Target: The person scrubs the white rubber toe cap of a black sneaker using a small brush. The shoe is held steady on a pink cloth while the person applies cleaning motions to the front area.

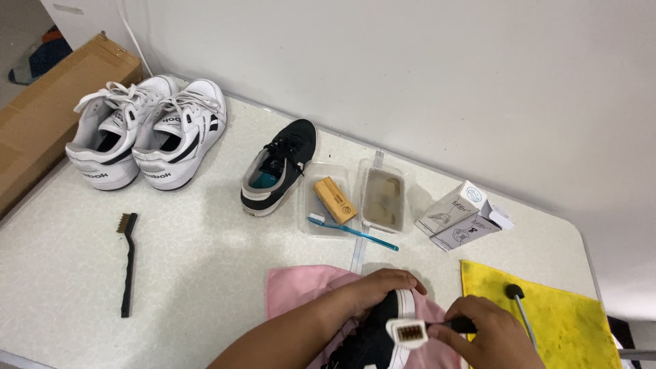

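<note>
My left hand [372, 288] grips a black sneaker [372, 342] with a white sole edge at the bottom of the view, over a pink cloth [301, 283]. My right hand [488, 335] holds a small brush [410, 333] with a white head and brown bristles against the sneaker's toe. The matching black sneaker [279, 169] stands farther back on the table.
A pair of white sneakers [143, 130] sits at the back left. A black wire brush [127, 263] lies at the left. Two clear trays [359, 198] hold a tan block and murky water, with a blue toothbrush [352, 231] across. Small boxes [461, 215], a yellow cloth [553, 318].
</note>
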